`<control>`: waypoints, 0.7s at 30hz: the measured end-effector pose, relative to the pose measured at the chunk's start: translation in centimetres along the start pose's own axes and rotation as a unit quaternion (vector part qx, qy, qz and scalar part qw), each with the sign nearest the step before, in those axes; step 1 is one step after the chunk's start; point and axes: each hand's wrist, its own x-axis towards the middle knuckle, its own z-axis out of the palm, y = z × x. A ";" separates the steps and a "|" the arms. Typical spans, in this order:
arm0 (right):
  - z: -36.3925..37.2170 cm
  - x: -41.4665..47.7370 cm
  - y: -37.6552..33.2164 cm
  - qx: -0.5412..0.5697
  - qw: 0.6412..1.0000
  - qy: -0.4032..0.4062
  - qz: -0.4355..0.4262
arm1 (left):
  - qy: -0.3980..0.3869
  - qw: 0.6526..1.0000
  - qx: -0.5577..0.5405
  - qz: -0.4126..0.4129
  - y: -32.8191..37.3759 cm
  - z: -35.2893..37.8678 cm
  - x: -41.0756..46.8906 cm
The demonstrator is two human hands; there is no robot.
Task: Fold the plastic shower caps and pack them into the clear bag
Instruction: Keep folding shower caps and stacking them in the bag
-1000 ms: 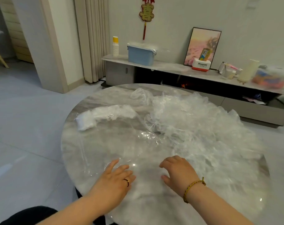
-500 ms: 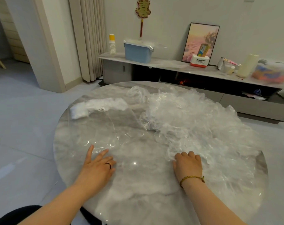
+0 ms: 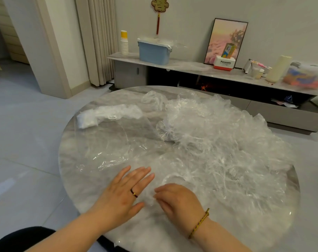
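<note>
A thin clear shower cap point(image 3: 172, 171) lies flat on the near part of the round marble table point(image 3: 72, 180). My left hand point(image 3: 125, 191) rests on it with straight fingers. Just to its right, my right hand point(image 3: 178, 200) has curled fingers that pinch the cap's film. A large heap of loose shower caps point(image 3: 223, 142) covers the table's right half. At the far left lies the clear bag point(image 3: 103, 144), with a white bundle of folded caps point(image 3: 109, 115) in its far end.
Behind the table runs a low console point(image 3: 181, 65) carrying a blue lidded box point(image 3: 153, 51), stacked paper cups point(image 3: 124, 42), a framed picture point(image 3: 225, 40) and other items. Grey floor surrounds the table on the left.
Both hands were spread apart on the cap half a second ago. They have come together near the table's front, the right hand moving left with its fingers now curled on the film.
</note>
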 end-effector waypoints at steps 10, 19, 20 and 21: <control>-2.0 -4.8 0.4 -0.057 0.987 -0.147 0.036 | -0.163 0.985 0.020 0.044 -0.4 -0.9 -1.3; -2.5 -4.4 -0.2 0.056 0.959 -0.141 0.241 | -0.191 0.969 -0.112 -0.105 0.2 -2.5 -1.0; -2.5 -4.3 -0.1 0.083 0.950 -0.129 0.272 | -0.200 0.953 -0.171 -0.153 0.2 -2.4 -0.9; -2.4 -4.0 -0.1 0.107 0.936 -0.113 0.316 | -0.198 0.940 -0.198 -0.197 0.0 -2.2 -1.1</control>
